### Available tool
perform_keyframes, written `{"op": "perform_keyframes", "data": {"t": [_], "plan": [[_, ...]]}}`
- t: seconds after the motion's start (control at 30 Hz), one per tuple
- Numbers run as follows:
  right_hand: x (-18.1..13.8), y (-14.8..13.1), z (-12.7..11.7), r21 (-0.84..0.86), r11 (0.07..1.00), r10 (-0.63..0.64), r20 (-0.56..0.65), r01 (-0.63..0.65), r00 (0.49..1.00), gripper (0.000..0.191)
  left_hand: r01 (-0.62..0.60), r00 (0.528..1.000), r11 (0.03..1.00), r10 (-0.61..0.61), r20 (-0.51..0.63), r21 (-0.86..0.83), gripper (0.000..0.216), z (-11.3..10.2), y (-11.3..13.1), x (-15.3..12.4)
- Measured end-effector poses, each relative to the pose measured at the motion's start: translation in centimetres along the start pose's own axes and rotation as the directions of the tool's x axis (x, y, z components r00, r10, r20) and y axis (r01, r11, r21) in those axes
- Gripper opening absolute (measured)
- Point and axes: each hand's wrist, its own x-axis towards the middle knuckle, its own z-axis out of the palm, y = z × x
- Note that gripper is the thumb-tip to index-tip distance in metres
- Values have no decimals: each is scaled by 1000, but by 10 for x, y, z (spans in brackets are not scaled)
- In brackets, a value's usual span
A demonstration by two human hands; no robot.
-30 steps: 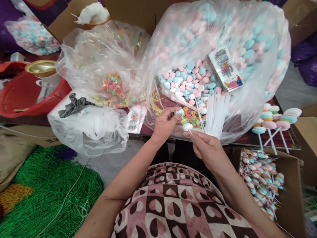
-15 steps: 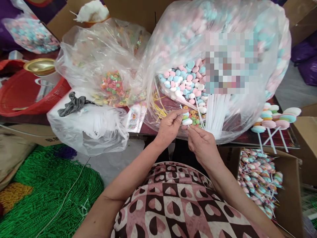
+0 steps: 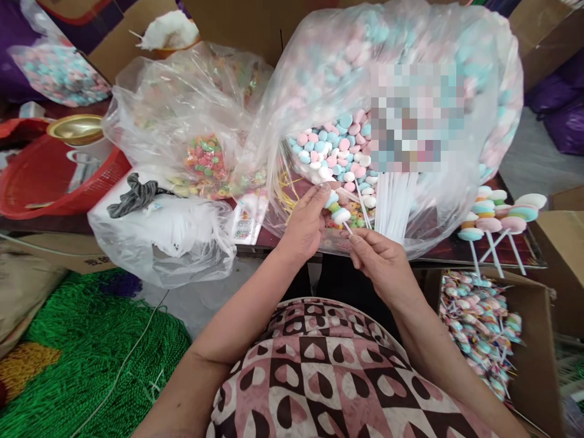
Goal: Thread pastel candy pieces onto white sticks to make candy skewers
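Observation:
In the head view, a marshmallow skewer point(image 3: 340, 215) is held between my hands over the near edge of the table. Pale blue and white marshmallows and a ring of gummy candy sit on its white stick. My right hand point(image 3: 382, 258) pinches the lower end of the stick between thumb and fingers. At the upper end, the closed fingers of my left hand point(image 3: 305, 220) press on the top marshmallow. Behind them, pink, blue and white marshmallows point(image 3: 340, 143) spill from a big clear plastic bag point(image 3: 310, 67). A bundle of white sticks point(image 3: 396, 204) lies to the right.
Finished marshmallow skewers point(image 3: 490, 219) lie at the table's right edge, above a cardboard box point(image 3: 533, 340) with many wrapped ones. To the left are a bag of gummy rings point(image 3: 205, 155), a bag of white items point(image 3: 177, 231) and a red basket point(image 3: 55, 188). Green cords point(image 3: 91, 353) cover the floor.
The skewer now tilts more, its top toward the left. My right hand has shifted slightly right and down along the stick, and more of the marshmallows show between my hands.

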Motion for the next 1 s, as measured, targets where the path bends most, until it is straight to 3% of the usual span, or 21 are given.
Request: {"op": "perform_keyframes", "data": {"t": [0.13, 0.3, 0.4, 0.47, 0.53, 0.63, 0.73, 0.87, 1.0], "plan": [[1, 6, 3, -30, 999, -47, -36, 46, 998, 29, -13, 1000, 1000, 13, 1, 11, 30, 5, -10, -5], [4, 1, 7, 87, 996, 29, 18, -30, 999, 33, -6, 1000, 991, 6, -2, 137, 36, -1, -12, -4], [15, -9, -10, 190, 981, -12, -128, 36, 992, 30, -131, 988, 939, 150, -34, 318, 33, -14, 1, 5], [23, -11, -23, 190, 975, -66, -238, 113, 969, 28, -223, 964, 826, 264, -6, 518, 26, -23, 10, 10], [30, -8, -32, 162, 976, -93, -286, 144, 954, 27, -292, 942, 628, 321, 102, 721, 17, -31, 14, 14], [35, 3, -33, 142, 981, -84, -289, 129, 954, 26, -340, 928, 234, 238, 286, 911, 19, -39, 9, 20], [35, 12, -29, 161, 981, -58, -284, 107, 957, 26, -348, 929, -93, 100, 356, 933, 21, -40, -2, 24], [34, 15, -27, 180, 979, -50, -265, 101, 963, 24, -372, 921, -306, -4, 389, 876, 20, -36, -13, 26], [34, 17, -28, 190, 977, -51, -238, 98, 970, 23, -389, 912, -393, -38, 408, 833, 19, -32, -16, 25]]}}
